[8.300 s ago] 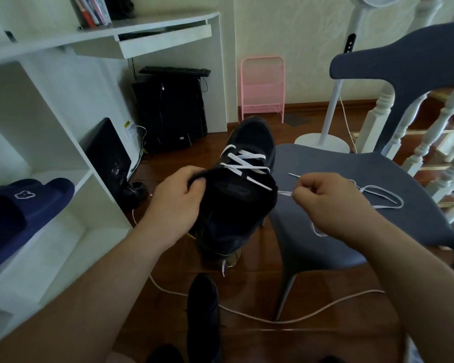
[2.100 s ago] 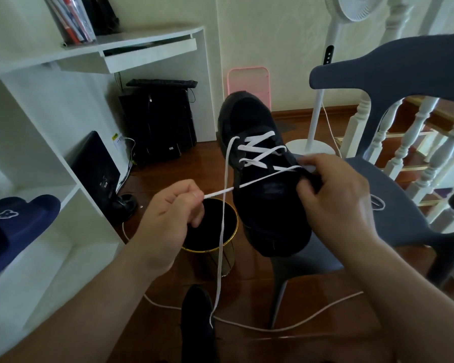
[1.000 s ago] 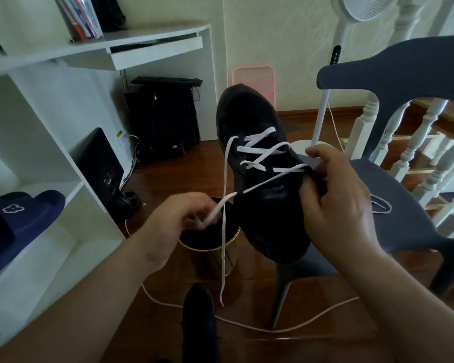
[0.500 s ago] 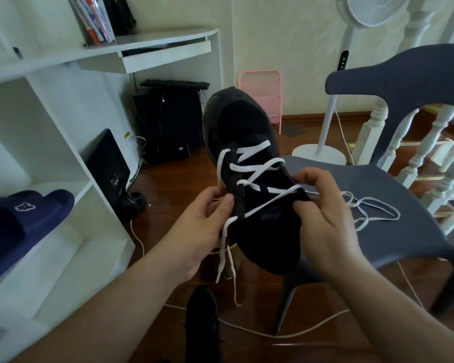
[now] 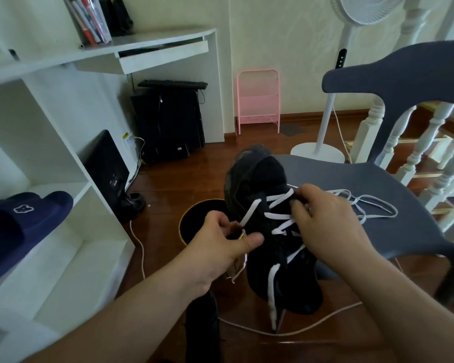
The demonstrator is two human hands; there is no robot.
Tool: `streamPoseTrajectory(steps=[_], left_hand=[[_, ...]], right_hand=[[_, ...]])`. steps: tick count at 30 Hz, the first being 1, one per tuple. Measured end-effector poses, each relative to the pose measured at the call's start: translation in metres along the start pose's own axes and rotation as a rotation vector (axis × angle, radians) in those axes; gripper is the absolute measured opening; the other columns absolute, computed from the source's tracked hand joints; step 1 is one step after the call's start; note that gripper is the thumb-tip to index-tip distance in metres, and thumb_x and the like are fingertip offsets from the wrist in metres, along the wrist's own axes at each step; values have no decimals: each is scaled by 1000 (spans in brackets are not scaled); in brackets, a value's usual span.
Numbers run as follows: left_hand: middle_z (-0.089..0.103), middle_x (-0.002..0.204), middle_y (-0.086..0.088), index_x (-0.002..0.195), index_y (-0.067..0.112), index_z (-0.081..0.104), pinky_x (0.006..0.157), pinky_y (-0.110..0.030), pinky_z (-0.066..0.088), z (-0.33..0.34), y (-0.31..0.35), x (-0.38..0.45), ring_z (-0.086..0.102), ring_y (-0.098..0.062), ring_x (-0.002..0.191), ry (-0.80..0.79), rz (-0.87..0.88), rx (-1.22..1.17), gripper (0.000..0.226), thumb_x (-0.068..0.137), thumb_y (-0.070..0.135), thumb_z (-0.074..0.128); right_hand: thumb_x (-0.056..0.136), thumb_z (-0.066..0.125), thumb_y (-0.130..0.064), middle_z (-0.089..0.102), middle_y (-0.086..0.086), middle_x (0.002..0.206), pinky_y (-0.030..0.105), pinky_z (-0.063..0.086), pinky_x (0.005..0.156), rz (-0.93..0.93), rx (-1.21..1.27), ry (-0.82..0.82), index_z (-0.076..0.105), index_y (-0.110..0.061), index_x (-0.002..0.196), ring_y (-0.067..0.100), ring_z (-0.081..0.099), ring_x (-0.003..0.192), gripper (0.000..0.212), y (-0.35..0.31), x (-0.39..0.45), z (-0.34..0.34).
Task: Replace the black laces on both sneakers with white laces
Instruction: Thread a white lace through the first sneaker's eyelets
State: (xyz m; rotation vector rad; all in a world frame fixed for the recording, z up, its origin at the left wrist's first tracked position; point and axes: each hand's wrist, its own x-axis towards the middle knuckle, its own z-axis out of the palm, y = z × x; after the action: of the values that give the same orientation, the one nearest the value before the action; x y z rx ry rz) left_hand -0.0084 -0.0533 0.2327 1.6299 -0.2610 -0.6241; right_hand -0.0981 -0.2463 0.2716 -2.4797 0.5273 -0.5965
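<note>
A black sneaker [image 5: 262, 184] is held in the air between my hands, toe pointing away, with a white lace [image 5: 279, 215] crossed through its upper eyelets. My left hand [image 5: 226, 242] pinches the lace end at the shoe's left edge, and the loose tail hangs below the hand. My right hand [image 5: 328, 226] grips the shoe's right side over the lacing. The lace's other end lies in loops on the grey chair seat [image 5: 378, 184]. A second black sneaker [image 5: 202, 328] stands on the floor at the bottom, partly hidden by my left arm.
A black bin with a gold rim [image 5: 194, 221] stands under the shoe. White shelving [image 5: 63, 231] with a navy slipper [image 5: 19, 218] fills the left. A white cable [image 5: 299, 331] runs across the wooden floor. A fan stand [image 5: 317, 150] and stair balusters [image 5: 425, 142] are behind the chair.
The sneaker has come lower and tipped onto its left side. My left hand has pinched the lace end tight at the shoe's edge; my right hand has shifted up over the lacing.
</note>
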Motion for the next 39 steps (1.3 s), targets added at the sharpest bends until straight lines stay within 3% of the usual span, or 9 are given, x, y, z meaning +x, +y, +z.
streamPoseTrajectory(steps=[3, 7, 10, 12, 18, 26, 29, 35, 39], left_hand=[[81, 108, 6, 130, 37, 52, 76, -33, 61, 0, 9, 5, 79, -11, 94, -26, -100, -141, 50, 93, 19, 82], [79, 99, 6, 111, 26, 79, 76, -27, 57, -7, 20, 6, 71, -9, 91, -131, -125, 244, 14, 104, 29, 68], [73, 104, -1, 98, 21, 77, 91, -39, 49, -15, 26, 7, 64, -21, 103, 58, 16, 325, 23, 107, 30, 57], [66, 88, -2, 86, 18, 67, 82, -39, 48, -19, 33, 4, 62, -21, 90, 105, 197, 192, 30, 106, 32, 49], [59, 71, 15, 101, 42, 68, 59, -22, 44, 6, 23, -1, 54, -4, 64, -110, 413, 303, 15, 103, 48, 55], [78, 100, 16, 104, 36, 79, 91, -38, 59, 8, 21, 5, 72, -1, 98, -33, 411, 444, 15, 105, 37, 63], [80, 96, 9, 106, 36, 82, 94, -39, 60, 6, 22, 4, 74, -5, 96, -24, 371, 355, 16, 103, 30, 68], [69, 70, 7, 101, 33, 84, 52, -19, 45, -30, 37, 8, 57, -5, 57, -34, 283, 164, 20, 101, 19, 70], [49, 61, 4, 90, 20, 83, 45, -22, 32, -77, 53, 19, 37, -9, 47, -18, 258, -338, 19, 89, 18, 65]], right_hand=[[100, 58, -30, 66, -12, 77, 34, 43, 66, 20, 40, 55, 73, -26, 98, 15, 58, 76, 16, 8, 5, -4], [97, 62, -36, 65, -17, 78, 24, 42, 59, 58, 102, 87, 65, -39, 101, 1, 57, 73, 6, 12, 9, -10], [97, 60, -34, 62, -9, 72, 34, 47, 56, 48, 90, 87, 50, -41, 114, 11, 60, 66, 21, 16, 9, -12], [99, 57, -29, 61, -6, 68, 36, 49, 53, -4, 25, 71, 43, -43, 121, 14, 60, 61, 30, 14, 9, -11], [97, 57, -17, 68, -2, 99, 44, 54, 72, -236, -78, -50, 35, -53, 143, 26, 65, 88, 62, -8, -1, 2], [99, 58, -15, 65, -1, 93, 47, 54, 72, -384, -38, -88, 52, -45, 146, 27, 63, 86, 56, -11, -15, 23], [96, 65, -13, 73, 3, 94, 49, 56, 76, -338, 35, 20, 76, -26, 122, 30, 68, 88, 31, -6, -12, 27], [97, 68, -21, 78, 0, 95, 34, 54, 84, -139, 5, 86, 81, -25, 108, 25, 71, 90, 18, 11, 4, 13], [98, 65, -22, 77, 3, 95, 39, 55, 81, 18, -97, 7, 80, -26, 110, 27, 67, 84, 19, 34, 15, -1]])
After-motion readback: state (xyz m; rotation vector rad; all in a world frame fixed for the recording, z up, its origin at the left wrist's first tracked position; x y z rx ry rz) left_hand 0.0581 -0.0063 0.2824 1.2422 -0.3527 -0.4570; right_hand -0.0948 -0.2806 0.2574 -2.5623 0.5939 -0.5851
